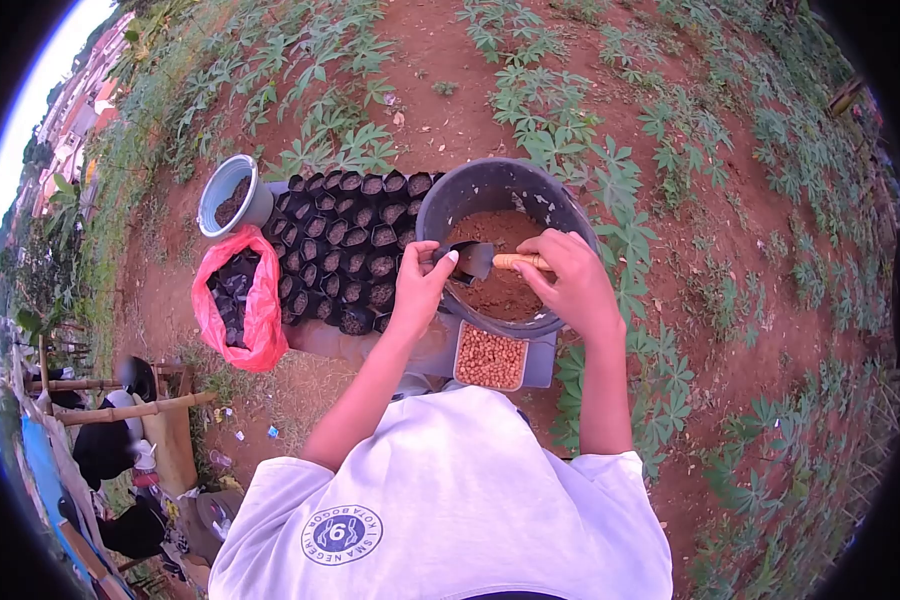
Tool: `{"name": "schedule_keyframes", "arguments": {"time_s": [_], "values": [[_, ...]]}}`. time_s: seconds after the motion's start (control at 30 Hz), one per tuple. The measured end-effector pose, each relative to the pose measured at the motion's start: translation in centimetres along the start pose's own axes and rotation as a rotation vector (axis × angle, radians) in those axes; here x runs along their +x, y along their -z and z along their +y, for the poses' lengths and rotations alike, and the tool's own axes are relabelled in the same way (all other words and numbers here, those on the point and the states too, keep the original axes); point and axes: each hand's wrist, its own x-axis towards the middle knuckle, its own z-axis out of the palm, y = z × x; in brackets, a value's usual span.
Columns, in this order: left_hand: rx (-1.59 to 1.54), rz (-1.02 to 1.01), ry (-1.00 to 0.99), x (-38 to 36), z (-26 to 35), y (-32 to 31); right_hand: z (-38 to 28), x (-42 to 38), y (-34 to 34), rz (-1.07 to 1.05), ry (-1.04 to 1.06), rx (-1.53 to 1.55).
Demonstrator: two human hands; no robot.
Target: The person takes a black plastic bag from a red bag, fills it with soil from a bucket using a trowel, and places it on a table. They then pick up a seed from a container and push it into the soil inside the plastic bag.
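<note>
My right hand [572, 285] grips the wooden handle of a small trowel [522, 262] over a large dark tub [577, 212] of brown soil [515, 295]. The trowel's dark blade points left, toward my left hand [422, 285]. That hand is at the tub's left rim, thumb and fingers closed on a small black plastic planting bag [454, 270], partly hidden by the fingers and close to the blade. Left of the tub stand rows of soil-filled black bags [355, 237]. Below the tub sits a clear container of tan seeds or pellets [490, 358].
A pale blue bucket [257, 207] with soil stands at the table's left end. Beside it, a red plastic bag [260, 335] holds black bags. The table edge [540, 362] shows at lower right. Leafy plants [625, 205] surround the spot; a bamboo structure [135, 411] is at lower left.
</note>
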Motion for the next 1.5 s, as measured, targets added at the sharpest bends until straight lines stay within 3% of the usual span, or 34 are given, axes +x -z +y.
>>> {"name": "schedule_keyframes", "arguments": {"time_s": [0.37,0.63,0.7,0.93,1.07,1.13,1.5], "values": [[0.059,0.046,0.049,0.6,-0.5,-0.1,1.3,-0.2,0.3,0.058,-0.001,0.079],[-0.166,0.028,0.126,0.6,-0.8,0.8,5.4,-3.4,-1.5,0.392,-0.331,0.317],[-0.239,0.018,0.130,0.5,-0.8,0.9,6.1,-3.6,-2.7,0.329,-0.431,0.227],[-0.254,-0.015,0.126,0.4,-0.6,1.1,8.0,-4.3,-7.4,-0.091,-0.353,0.033],[-0.285,-0.030,0.121,0.3,-0.7,1.1,8.4,-4.2,-7.4,-0.098,-0.449,0.062],[-0.293,-0.043,0.123,0.2,-0.6,1.0,8.6,-4.3,-7.7,-0.180,-0.390,-0.038],[-0.328,-0.084,0.134,0.5,-0.2,1.4,9.1,-4.6,-8.8,-0.402,-0.488,-0.309]]}}
